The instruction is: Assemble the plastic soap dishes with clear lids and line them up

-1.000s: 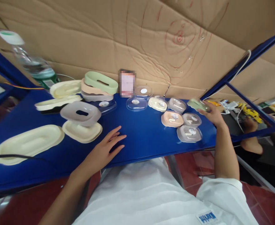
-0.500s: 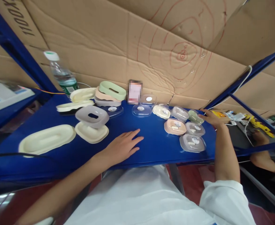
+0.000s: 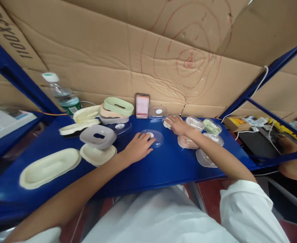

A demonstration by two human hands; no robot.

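My left hand (image 3: 137,147) lies on the blue table (image 3: 163,167) with its fingertips on a clear plastic lid (image 3: 158,138). My right hand (image 3: 178,125) reaches across, fingers spread, over a small cream dish (image 3: 166,124) that it mostly hides. Just right of that hand stand a grey dish (image 3: 195,123), a green dish (image 3: 212,126) and a pink dish (image 3: 184,142) under my forearm. A second clear lid (image 3: 159,112) lies behind, by the cardboard wall.
On the left are a grey cover (image 3: 98,136) on a cream tray, a large cream tray (image 3: 49,166), a stack of coloured covers (image 3: 117,107) and a water bottle (image 3: 62,96). A phone (image 3: 142,105) leans on the cardboard. Another person's hand (image 3: 289,143) is far right.
My right hand let go of the green dish at the right end and moved left over the cream dish. My left hand slid forward onto the clear lid.
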